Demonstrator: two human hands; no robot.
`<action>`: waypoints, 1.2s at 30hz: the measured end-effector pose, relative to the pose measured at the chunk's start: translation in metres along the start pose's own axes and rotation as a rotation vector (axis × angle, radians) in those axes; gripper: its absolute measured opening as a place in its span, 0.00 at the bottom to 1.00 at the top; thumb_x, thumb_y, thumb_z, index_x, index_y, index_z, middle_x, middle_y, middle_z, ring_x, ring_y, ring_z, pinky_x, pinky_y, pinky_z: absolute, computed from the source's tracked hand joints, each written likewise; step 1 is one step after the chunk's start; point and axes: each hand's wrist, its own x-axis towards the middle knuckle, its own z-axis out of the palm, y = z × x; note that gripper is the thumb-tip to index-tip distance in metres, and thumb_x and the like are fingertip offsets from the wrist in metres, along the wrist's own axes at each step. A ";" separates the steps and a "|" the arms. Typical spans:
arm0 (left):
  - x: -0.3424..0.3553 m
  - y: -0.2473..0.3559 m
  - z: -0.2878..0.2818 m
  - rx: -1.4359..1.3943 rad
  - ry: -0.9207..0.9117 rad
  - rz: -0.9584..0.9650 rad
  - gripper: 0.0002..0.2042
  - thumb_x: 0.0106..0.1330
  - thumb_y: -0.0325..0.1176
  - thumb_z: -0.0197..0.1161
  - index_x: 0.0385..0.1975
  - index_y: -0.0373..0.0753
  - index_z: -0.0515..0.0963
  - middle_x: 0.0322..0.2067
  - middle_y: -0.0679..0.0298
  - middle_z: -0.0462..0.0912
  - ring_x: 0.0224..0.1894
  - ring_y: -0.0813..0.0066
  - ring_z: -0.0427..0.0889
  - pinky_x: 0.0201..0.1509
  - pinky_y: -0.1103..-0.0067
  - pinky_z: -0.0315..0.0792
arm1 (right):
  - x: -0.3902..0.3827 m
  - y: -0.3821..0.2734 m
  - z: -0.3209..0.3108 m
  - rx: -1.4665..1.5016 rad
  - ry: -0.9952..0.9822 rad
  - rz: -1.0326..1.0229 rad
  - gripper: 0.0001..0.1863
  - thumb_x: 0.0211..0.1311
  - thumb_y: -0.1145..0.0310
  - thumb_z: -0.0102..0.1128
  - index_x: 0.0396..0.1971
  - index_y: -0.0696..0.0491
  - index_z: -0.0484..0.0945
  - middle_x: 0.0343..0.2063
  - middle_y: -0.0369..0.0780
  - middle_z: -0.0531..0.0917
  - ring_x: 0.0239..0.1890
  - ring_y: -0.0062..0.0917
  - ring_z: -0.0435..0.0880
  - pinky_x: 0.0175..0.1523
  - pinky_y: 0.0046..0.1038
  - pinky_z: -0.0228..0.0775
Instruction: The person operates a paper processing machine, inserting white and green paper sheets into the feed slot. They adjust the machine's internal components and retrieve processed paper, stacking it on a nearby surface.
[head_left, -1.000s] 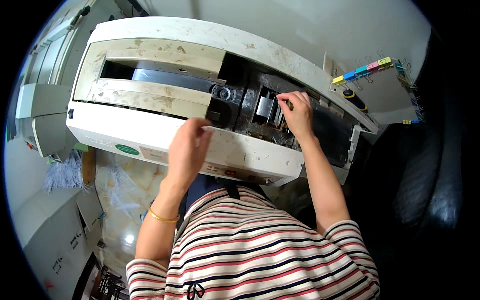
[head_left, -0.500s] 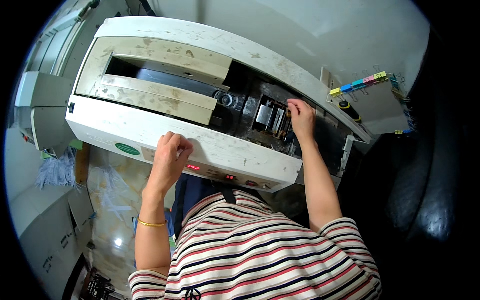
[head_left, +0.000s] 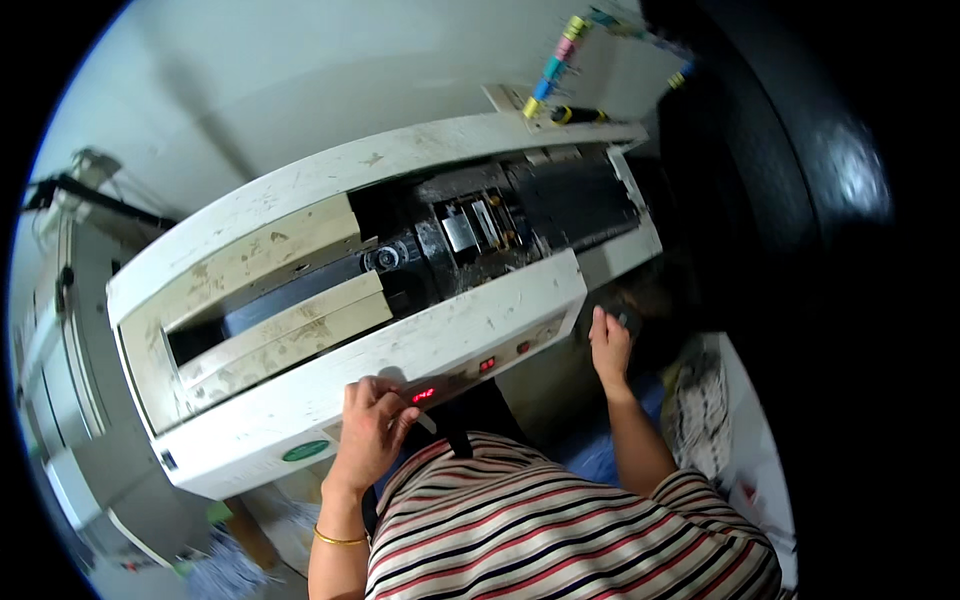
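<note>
A long white-and-cream machine (head_left: 370, 350) with an open top lies slantwise in front of me. My left hand (head_left: 375, 420) is at its front edge beside the red lit display (head_left: 424, 395), fingers curled and closed. A small pale bit shows by the thumb, too little to name. Off the front right corner, my right hand (head_left: 611, 345) is held closed, its thumb side up, beside a dark rounded thing (head_left: 625, 315). Whether the fingers hold anything is hidden. In the machine's bed sit a metal roller unit (head_left: 478, 228) and a round dark part (head_left: 386, 256).
Coloured binder clips (head_left: 555, 70) line a board behind the machine, with a black-and-yellow tool (head_left: 578, 115) nearby. Another pale machine (head_left: 70, 350) stands at the left. Paper strips (head_left: 225, 570) lie low on the left; a white bin (head_left: 745, 420) is at lower right.
My right hand has left the roller unit and come down past the machine's front right corner. My left hand stays at the front edge, nearer the display. The whole view has turned.
</note>
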 end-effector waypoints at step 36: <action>-0.224 0.027 0.197 -0.144 -0.913 0.069 0.09 0.65 0.35 0.64 0.38 0.38 0.78 0.42 0.67 0.80 0.47 0.78 0.75 0.54 0.81 0.67 | -0.953 -0.072 0.147 0.729 0.437 1.820 0.14 0.58 0.60 0.61 0.32 0.57 0.84 0.23 0.40 0.86 0.24 0.23 0.83 0.34 0.27 0.75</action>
